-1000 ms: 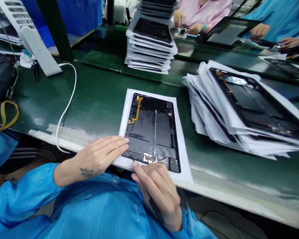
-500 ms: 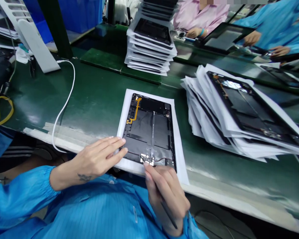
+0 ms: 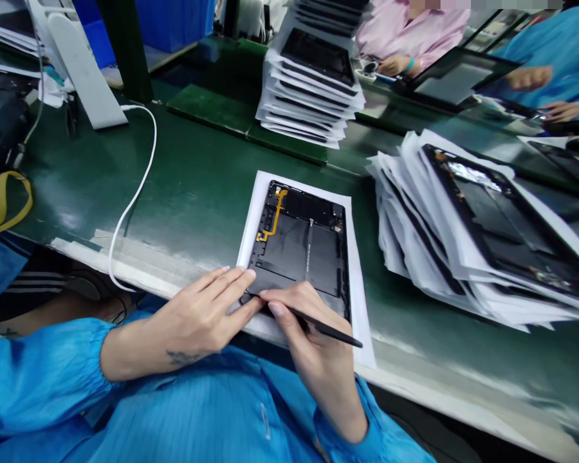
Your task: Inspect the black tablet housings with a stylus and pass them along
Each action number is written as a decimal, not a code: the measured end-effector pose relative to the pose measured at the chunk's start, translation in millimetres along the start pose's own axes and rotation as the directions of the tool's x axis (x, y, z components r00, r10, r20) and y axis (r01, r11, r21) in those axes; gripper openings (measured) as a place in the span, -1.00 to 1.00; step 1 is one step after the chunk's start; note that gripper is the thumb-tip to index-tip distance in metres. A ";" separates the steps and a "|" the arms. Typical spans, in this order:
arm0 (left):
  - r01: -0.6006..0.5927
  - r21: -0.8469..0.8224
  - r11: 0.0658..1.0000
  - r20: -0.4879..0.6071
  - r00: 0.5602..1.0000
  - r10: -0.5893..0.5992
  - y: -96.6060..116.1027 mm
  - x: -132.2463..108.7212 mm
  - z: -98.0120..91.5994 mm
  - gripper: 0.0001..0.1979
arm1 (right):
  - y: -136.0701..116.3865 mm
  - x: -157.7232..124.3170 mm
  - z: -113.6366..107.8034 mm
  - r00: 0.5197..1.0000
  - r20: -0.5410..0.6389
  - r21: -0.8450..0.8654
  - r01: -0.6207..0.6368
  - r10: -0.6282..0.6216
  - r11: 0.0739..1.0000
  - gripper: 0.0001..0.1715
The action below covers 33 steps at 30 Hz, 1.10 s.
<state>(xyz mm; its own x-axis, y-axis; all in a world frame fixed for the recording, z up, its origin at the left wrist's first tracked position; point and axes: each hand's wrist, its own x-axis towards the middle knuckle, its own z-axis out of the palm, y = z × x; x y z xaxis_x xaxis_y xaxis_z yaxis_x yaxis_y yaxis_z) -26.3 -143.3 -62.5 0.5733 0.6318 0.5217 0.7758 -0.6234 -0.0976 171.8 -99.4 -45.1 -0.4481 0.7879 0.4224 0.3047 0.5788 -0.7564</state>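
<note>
An opened tablet housing [image 3: 296, 241], black inside, lies on a white sheet [image 3: 361, 302] in front of me. An orange flex cable [image 3: 274, 222] runs along its upper left. My left hand [image 3: 205, 308] rests at the lower left edge, fingers stretched out, fingertips touching the housing. My right hand [image 3: 313, 321] is pinched around a slim black pen-like tool [image 3: 335, 332] over the housing's lower left part. The tool's back end points to the right. Fingers hide its working tip, and the right hand covers the lower end of the housing.
More housings interleaved with white sheets form a pile [image 3: 463, 257] on the right and a taller stack [image 3: 311, 96] at the back. A white stand [image 3: 84, 71] and white cable [image 3: 147, 167] are on the left. Two people work across the bench.
My right hand has moved up and left from the small white board at the lower end towards my left fingertips. The tool now points more sideways. The view has shifted slightly left.
</note>
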 end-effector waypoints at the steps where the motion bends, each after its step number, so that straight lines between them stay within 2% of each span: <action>1: 0.001 -0.001 1.000 -0.006 1.000 -0.001 0.4 0.1 0.4 -0.68 | -0.8 -0.2 -0.5 1.000 0.001 -0.003 0.004 -0.004 1.000 -0.81; 7: -0.016 -0.027 0.999 -0.022 1.000 0.015 -3.2 -1.6 1.5 -0.69 | 0.2 0.5 -1.9 0.997 0.065 -0.006 0.039 -0.038 0.999 -0.81; 13: -0.078 -0.199 0.977 -0.071 0.995 0.065 -24.7 -5.3 -7.8 -0.68 | 1.3 1.2 -0.3 0.995 0.047 -0.028 0.088 -0.087 0.996 -0.81; 19: -0.124 -0.126 0.984 -0.051 0.992 0.118 -28.6 -3.5 -10.5 -0.72 | -0.1 -3.0 -3.1 0.999 -0.051 -0.033 0.009 -0.011 0.999 -0.82; 28: -0.098 -0.041 0.994 -0.003 0.995 0.098 -17.4 1.5 -11.4 -0.75 | 0.4 -1.6 -0.6 0.996 -0.008 -0.034 0.085 -0.085 0.996 -0.80; 33: -0.075 -0.075 0.994 0.006 0.997 0.075 -20.2 3.1 -11.3 -0.78 | 0.1 0.2 -1.2 0.995 0.023 -0.036 0.099 -0.098 0.994 -0.80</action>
<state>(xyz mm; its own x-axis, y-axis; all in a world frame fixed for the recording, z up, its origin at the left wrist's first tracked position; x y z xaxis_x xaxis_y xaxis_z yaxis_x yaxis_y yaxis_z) -43.2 -134.0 -49.3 0.6316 0.5857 0.5080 0.7090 -0.7014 -0.0728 172.7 -98.9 -44.5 -0.4953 0.7224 0.4826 0.2895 0.6610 -0.6924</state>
